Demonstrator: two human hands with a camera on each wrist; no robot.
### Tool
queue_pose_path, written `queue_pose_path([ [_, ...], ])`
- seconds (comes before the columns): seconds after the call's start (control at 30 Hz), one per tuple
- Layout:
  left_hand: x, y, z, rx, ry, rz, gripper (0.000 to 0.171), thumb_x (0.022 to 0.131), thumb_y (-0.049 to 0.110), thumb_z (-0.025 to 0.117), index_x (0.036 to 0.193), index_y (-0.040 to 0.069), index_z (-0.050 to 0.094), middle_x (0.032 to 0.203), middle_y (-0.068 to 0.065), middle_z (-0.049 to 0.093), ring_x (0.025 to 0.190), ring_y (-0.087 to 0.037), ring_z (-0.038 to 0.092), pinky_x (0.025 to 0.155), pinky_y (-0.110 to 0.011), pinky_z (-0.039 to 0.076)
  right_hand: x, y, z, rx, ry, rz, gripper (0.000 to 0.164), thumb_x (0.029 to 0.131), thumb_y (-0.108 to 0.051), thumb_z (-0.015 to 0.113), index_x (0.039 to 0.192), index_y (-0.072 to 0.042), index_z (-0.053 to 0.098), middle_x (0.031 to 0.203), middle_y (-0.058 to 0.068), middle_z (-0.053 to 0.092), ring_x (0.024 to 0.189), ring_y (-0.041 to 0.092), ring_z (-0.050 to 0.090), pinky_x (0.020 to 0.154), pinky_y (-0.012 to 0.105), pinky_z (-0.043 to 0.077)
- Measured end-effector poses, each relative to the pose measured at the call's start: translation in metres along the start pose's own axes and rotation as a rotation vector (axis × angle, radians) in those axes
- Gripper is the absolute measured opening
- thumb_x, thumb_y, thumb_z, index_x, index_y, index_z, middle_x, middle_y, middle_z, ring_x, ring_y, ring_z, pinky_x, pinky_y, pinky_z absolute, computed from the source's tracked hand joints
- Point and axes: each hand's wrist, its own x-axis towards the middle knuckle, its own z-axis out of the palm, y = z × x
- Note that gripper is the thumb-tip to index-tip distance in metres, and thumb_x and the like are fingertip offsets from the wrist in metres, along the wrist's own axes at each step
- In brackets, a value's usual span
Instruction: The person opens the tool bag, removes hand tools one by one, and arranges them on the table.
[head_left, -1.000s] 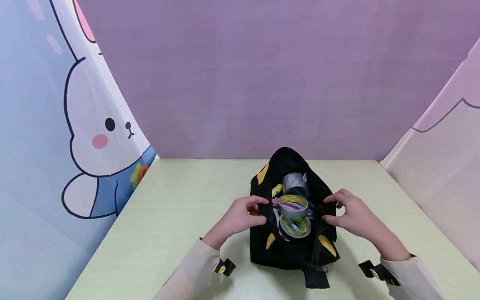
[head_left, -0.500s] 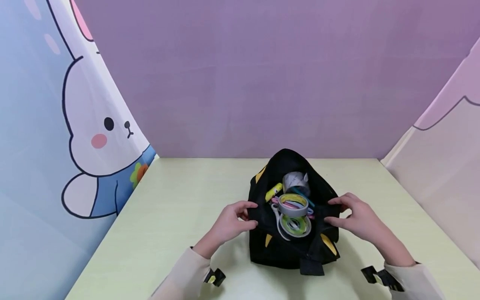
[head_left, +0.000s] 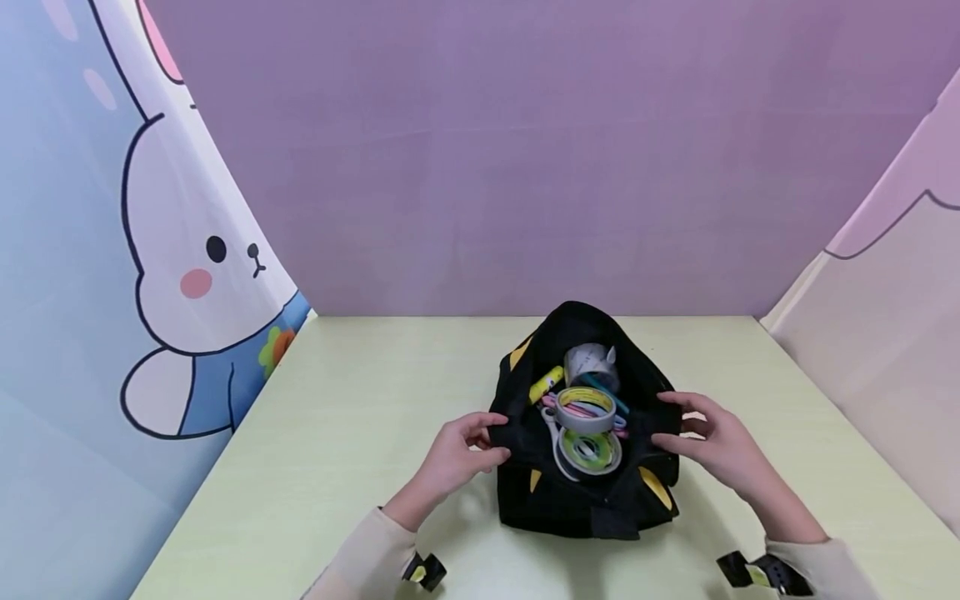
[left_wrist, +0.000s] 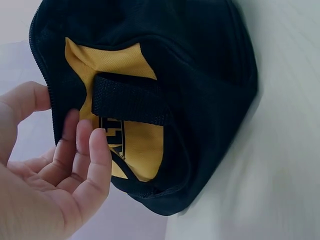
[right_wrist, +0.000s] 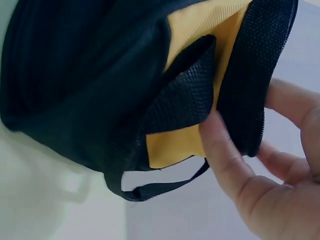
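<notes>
Pale table with a black bag sitting on it, mouth gaping. Left hand is pinching the bag's left rim, right hand its right rim. Inside the bag: chunky silver tape roll toward the back, thinner grey tape roll mid-bag, little yellow tube near its left wall.

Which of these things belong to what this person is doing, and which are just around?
Part of the job:
black bag, open
left hand and right hand, gripping its edges
probably the tape rolls and yellow item inside

Just around:
pale table
purple backdrop
rabbit print
</notes>
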Motion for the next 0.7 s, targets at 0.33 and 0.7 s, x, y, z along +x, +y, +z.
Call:
queue_pose_path([
  [0.33,0.002,-0.002,0.001,-0.006,0.001,-0.010,0.040,0.084,0.001,0.073,0.123,-0.007,0.063,0.074,0.000,0.058,0.070,-0.014,0.056,0.056,-0.026,0.054,-0.003,0.017,-0.004,0.377,-0.022,-0.057,0.055,0.088,0.011,0.067,0.136,-0.015,0.059,0.102,-0.001,0.062,0.086,0.010,0.070,0.073,0.022,0.057],
  [0.7,0.020,0.022,-0.007,0.165,-0.129,0.034,0.038,0.087,0.011,0.075,0.120,-0.004,0.066,0.067,0.002,0.059,0.055,-0.016,0.054,0.050,-0.022,0.043,-0.001,0.011,-0.006,0.402,-0.084,-0.030,0.057,0.088,0.010,0.067,0.139,-0.015,0.058,0.106,0.002,0.062,0.086,0.012,0.070,0.074,0.025,0.058],
])
